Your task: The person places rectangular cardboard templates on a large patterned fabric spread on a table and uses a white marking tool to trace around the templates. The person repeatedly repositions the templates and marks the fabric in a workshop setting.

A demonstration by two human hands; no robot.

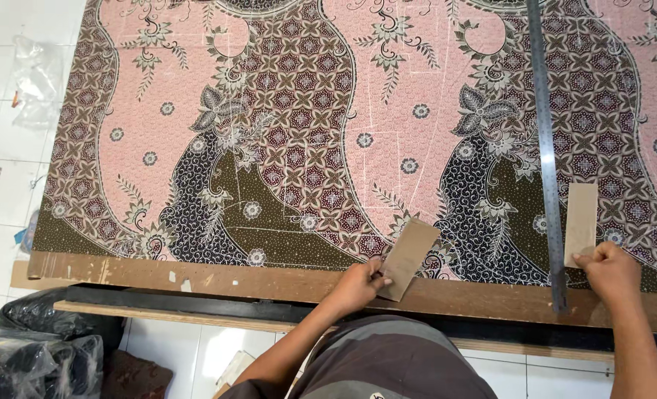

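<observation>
1. At about 9 o'clock of the view, off the table, clear plastic wrapping (36,77) lies on the white tiled floor (3,199), and at 7 o'clock dark plastic-wrapped bundles (40,347) sit under the table edge, seemingly set aside out of the way

2. One patterned cloth (299,125), pink, maroon and olive with floral motifs, lies spread flat over the wooden table (217,277), probably so it can be marked evenly; faint pale lines cross the pink areas

3. The left hand (358,284), at 6 o'clock, pinches the lower corner of a tan card piece (409,255) between thumb and fingers, the card lying tilted across the cloth's near edge and the bare wood strip, likely held ready as a pattern piece

4. One long metal ruler (546,148) runs from 1 o'clock down to about 5 o'clock, lying flat on the cloth with its near end over the wooden edge, apparently to give a straight guide line

5. The right hand (610,270), at 4 o'clock, has its fingers curled and pressed on the lower end of a second tan card piece (581,222), which lies upright just right of the ruler, touching or nearly touching it; whether the thumb grips beneath the card I cannot tell

6. Counted: two card pieces, one ruler, one cloth, two hands
</observation>
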